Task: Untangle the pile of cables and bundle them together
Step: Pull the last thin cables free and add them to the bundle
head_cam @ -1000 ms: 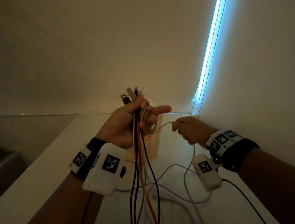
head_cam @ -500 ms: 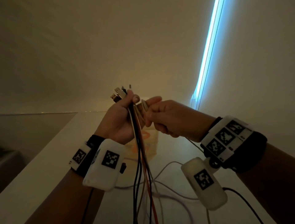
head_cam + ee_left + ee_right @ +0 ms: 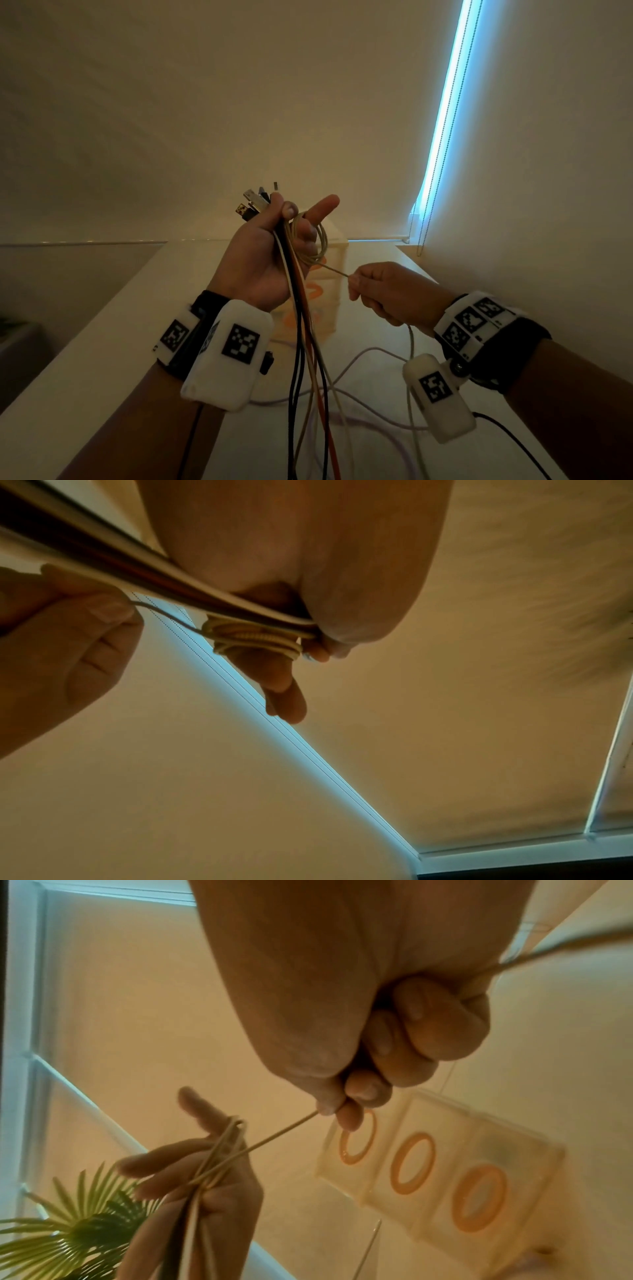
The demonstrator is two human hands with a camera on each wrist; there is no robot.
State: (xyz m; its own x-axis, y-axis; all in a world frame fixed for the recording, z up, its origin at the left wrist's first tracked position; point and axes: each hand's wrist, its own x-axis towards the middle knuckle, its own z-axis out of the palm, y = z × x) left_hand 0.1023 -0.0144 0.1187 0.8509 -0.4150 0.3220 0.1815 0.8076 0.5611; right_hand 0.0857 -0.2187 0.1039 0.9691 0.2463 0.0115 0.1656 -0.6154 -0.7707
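My left hand [image 3: 274, 253] is raised above the table and grips a bundle of cables [image 3: 301, 329], black, orange and white, with their plugs [image 3: 255, 205] sticking up past the thumb. A thin beige cable [image 3: 317, 246] is looped several times round the left fingers, whose index finger points out straight. In the left wrist view the beige loops [image 3: 253, 639] sit tight round the fingers. My right hand [image 3: 380, 291] pinches the beige cable's free strand [image 3: 274, 1139] just right of the loops and holds it taut. The cable ends hang down to the table.
Loose white and beige cable lengths [image 3: 370, 394] lie curved on the white table [image 3: 96, 359]. A clear box with orange rings [image 3: 438, 1167] stands behind the hands. A wall with a lit window blind edge [image 3: 445, 113] is close on the right. A green plant [image 3: 68, 1218] is nearby.
My right hand, which was up against the left fingers half a second ago, has pulled down and to the right, drawing the beige strand taut. The left index finger has straightened out.
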